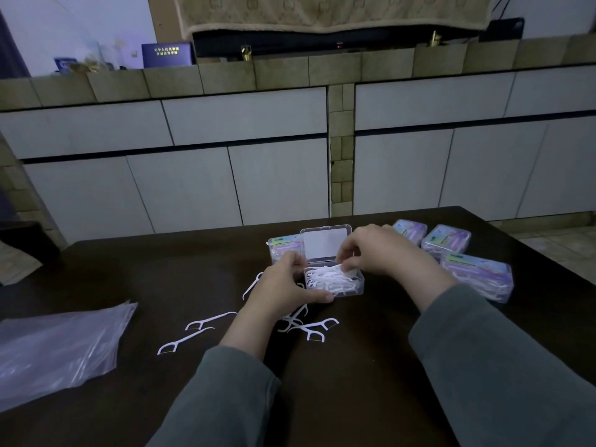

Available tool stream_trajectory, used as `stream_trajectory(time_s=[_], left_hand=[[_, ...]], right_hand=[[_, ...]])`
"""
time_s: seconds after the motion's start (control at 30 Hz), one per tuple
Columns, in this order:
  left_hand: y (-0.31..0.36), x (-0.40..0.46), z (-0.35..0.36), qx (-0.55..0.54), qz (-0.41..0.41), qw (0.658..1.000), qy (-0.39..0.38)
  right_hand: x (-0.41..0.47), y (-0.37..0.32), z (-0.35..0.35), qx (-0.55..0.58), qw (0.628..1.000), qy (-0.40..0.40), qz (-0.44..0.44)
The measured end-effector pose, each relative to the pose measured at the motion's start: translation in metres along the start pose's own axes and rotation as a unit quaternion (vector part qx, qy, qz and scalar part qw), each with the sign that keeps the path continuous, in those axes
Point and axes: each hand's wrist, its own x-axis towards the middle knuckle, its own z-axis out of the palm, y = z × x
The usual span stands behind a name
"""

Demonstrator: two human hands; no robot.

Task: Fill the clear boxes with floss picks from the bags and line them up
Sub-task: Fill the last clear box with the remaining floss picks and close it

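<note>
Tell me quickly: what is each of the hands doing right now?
Left hand: grips the open clear box at its near-left side.
Right hand: fingers curled, pinching floss picks in the box.

Clear glossy plastic box (350,287), dark smooth wood table (371,382).

blue booklet (166,55): gold Chinese characters in two lines, too small to read
closed box labels (476,263): print blurred, not readable

One open clear box (335,282), four closed boxes (477,277), one bag pile (58,346).
</note>
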Motion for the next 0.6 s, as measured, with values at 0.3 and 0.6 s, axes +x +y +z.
stream_trajectory(time_s=[0.3, 0.6], left_hand=[[-0.001, -0.003, -0.001, 0.004, 0.002, 1.0, -0.007], [-0.026, -0.03, -0.065, 0.162, -0.011, 0.987, -0.015]], right_hand=[[-0.009, -0.024, -0.005, -0.035, 0.999, 0.002, -0.031], [-0.033, -0.087, -0.019, -0.05, 0.982, -0.181, 0.016]])
